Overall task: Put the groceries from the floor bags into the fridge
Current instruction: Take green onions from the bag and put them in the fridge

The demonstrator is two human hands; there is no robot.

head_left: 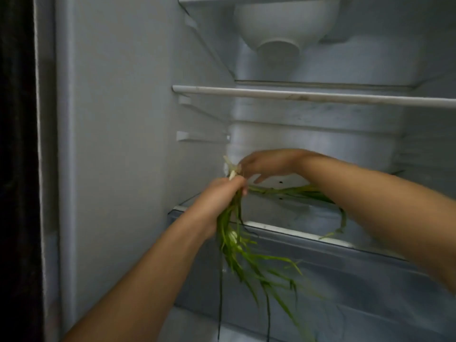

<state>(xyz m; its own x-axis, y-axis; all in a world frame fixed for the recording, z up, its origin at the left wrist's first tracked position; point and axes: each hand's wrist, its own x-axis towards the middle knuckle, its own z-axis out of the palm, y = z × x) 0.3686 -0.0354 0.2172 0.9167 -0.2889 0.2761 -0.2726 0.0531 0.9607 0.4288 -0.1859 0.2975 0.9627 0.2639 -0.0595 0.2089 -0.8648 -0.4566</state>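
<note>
I look into the open fridge (123,119). My left hand (222,193) grips a bunch of green onions (237,245) near its white root ends, and the long leaves hang down in front of the drawer. My right hand (266,164) reaches across just above it, fingers loosely extended by the white tips; whether it pinches them I cannot tell. A second bunch of green onions (291,191) lies on the lower glass shelf (283,229), partly hidden behind my right forearm, with one leaf drooping over the shelf's front edge.
A white bowl (283,25) stands on the top glass shelf. The middle shelf (296,95) has a white front rail. A clear crisper drawer (345,280) sits below the lower shelf. A dark edge (17,169) borders the fridge on the left.
</note>
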